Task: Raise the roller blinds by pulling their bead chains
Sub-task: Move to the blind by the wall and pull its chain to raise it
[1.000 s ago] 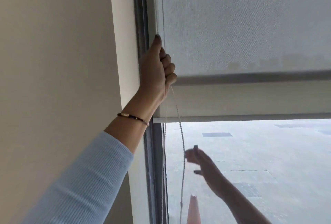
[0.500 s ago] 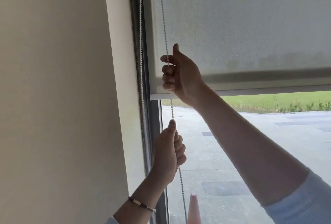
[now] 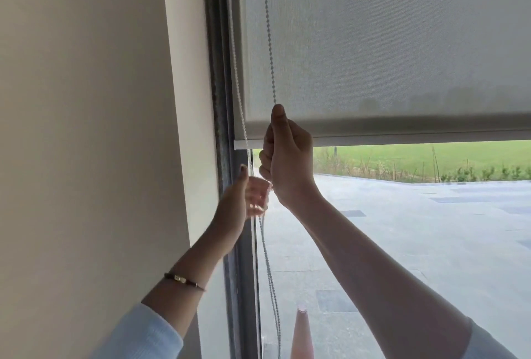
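Note:
A grey roller blind (image 3: 373,42) covers the upper window, and its bottom bar (image 3: 402,136) hangs a little above mid-height. The bead chain (image 3: 268,28) runs down in front of the blind's left edge, with a second strand (image 3: 234,42) beside the frame. My right hand (image 3: 287,163) is closed on the front strand at the level of the bottom bar, thumb pointing up. Just below and to the left of it is my left hand (image 3: 244,200), blurred, with its thumb raised and its fingers loosely apart by the chain. Below both hands the chain hangs slack.
A beige wall (image 3: 86,128) and the dark window frame (image 3: 221,100) stand close on the left. Through the glass I see paving, a grass strip and an orange cone (image 3: 301,332) at the bottom. A bracelet sits on my left wrist.
My right hand has pulled the front strand down from above the bottom bar to its level. My left hand has let go of the chain and risen toward the right hand. The blind is slightly higher.

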A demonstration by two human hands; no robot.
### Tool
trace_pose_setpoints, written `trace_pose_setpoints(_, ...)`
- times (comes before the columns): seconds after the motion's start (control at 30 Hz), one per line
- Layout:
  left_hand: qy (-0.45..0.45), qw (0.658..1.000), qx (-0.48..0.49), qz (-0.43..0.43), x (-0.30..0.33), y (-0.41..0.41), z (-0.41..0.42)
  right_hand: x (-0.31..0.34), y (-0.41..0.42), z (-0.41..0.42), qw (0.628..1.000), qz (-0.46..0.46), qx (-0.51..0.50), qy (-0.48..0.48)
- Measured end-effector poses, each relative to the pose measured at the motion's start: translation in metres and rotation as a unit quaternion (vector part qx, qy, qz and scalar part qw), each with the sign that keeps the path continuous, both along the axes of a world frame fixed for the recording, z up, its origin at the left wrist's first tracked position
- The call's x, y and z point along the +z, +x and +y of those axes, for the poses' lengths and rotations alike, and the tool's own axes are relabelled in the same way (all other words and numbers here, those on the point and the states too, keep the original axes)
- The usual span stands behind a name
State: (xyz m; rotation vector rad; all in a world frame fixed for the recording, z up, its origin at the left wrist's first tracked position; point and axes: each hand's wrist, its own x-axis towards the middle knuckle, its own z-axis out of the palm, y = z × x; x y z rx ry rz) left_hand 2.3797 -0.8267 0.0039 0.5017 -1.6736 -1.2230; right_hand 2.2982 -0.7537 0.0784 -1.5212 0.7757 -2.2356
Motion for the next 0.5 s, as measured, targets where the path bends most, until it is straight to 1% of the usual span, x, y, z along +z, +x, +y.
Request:
trace_pose_setpoints(0.07, -0.011, 1.0, 0.006, 0.013, 0.045, 0.002, -0.001, 0.001, 0.002, 0.002, 1.0, 0.008, -0.019, -0.004)
trace_pose_setpoints(0.17, -0.024, 0.997, -0.05, 0.06, 0.12, 0.004, 0.005, 0.0, 0.006, 0.002, 1.0, 0.003, 0.007, 0.001)
trace_pose_setpoints(0.23, -0.047, 0.99, -0.099, 0.085, 0.167, 0.003, 0.015, -0.005, 0.007, -0.002, 1.0, 0.009, -0.005, 0.004)
trace_pose_setpoints(0.3, -0.04, 0.98, -0.145, 0.131, 0.204, -0.002, 0.026, -0.011, 0.007, -0.006, 1.0, 0.005, -0.005, 0.016)
trace_pose_setpoints(0.37, 0.002, 0.967, -0.174, 0.185, 0.227, -0.01, 0.038, -0.016, 0.008, -0.007, 1.0, -0.003, 0.005, 0.024)
trace_pose_setpoints(0.5, 0.037, 0.956, -0.2, 0.212, 0.236, -0.022, 0.051, -0.017, 0.004, -0.003, 1.0, -0.005, 0.012, 0.029)
